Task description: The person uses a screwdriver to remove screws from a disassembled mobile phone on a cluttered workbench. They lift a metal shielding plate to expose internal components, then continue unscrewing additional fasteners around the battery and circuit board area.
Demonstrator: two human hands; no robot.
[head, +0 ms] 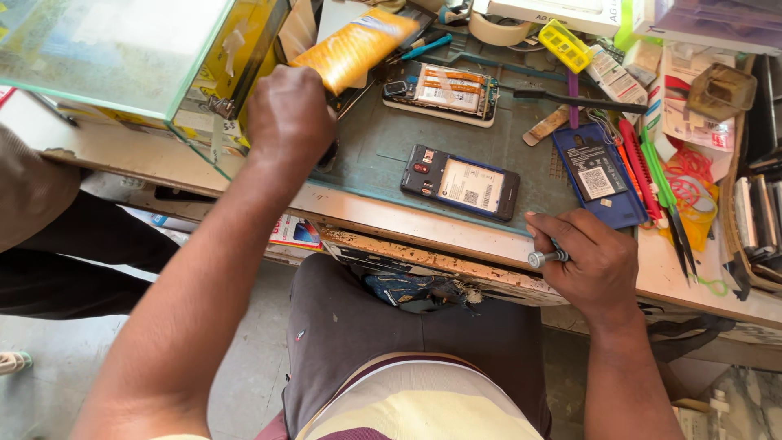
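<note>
My left hand [291, 112] is closed on an orange flat packet [355, 47] at the back left of the green work mat [375, 147]. At the bench's front edge, my right hand [588, 261] grips a small metal screwdriver [546, 258], its silver end poking out to the left. Between my hands lies an opened phone [461, 182] with its back off, battery showing. A second opened phone [444, 91] lies farther back. A blue phone back cover [599, 173] rests just beyond my right hand.
A glass case [122, 57] stands at the back left. Tweezers, red and green tools [652, 171], rubber bands, tape roll [497, 31] and boxes crowd the right and back. Another person's dark-clothed leg [57, 244] is at the left. The bench's front edge [432, 265] is chipped.
</note>
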